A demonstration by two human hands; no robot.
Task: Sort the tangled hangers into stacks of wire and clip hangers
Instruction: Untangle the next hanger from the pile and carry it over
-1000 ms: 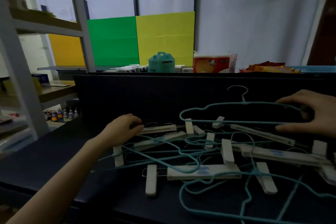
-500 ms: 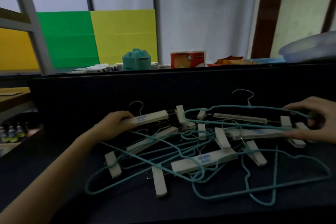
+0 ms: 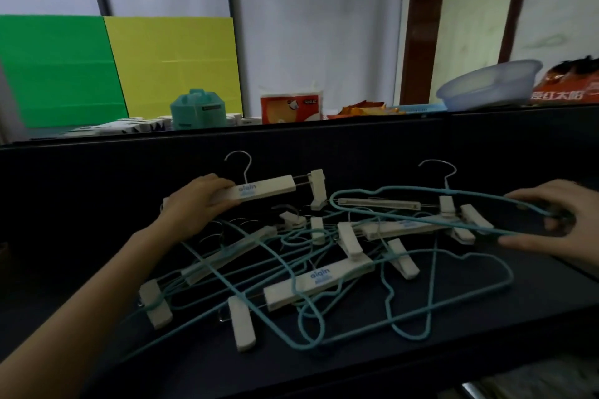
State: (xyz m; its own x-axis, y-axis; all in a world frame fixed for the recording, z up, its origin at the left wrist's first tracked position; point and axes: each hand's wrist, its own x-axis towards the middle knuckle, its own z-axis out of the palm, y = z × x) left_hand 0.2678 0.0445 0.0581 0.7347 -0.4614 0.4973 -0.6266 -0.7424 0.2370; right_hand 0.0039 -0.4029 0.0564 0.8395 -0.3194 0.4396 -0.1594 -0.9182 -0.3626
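Your left hand (image 3: 197, 201) grips the bar of a white clip hanger (image 3: 265, 189) at the rear left of the pile, hook pointing up. Your right hand (image 3: 557, 220) pinches one end of a teal wire hanger (image 3: 418, 189), which lies across the top of the heap. The other hangers (image 3: 317, 282) lie tangled on the dark table (image 3: 421, 363), wire loops threaded among clip bars.

Teal wire hangers (image 3: 511, 276) and cream clip hangers (image 3: 319, 282) on a black table (image 3: 453, 350).
On my feed the clip hangers' bars carry blue lettering and their hooks look silver-grey. Behind them are a green panel (image 3: 55, 71), a yellow panel (image 3: 175, 65), a teal container (image 3: 197, 108), a red-and-white tissue pack (image 3: 291, 105), a pale blue translucent basin (image 3: 486, 84) and a dark brown door frame (image 3: 418, 42).
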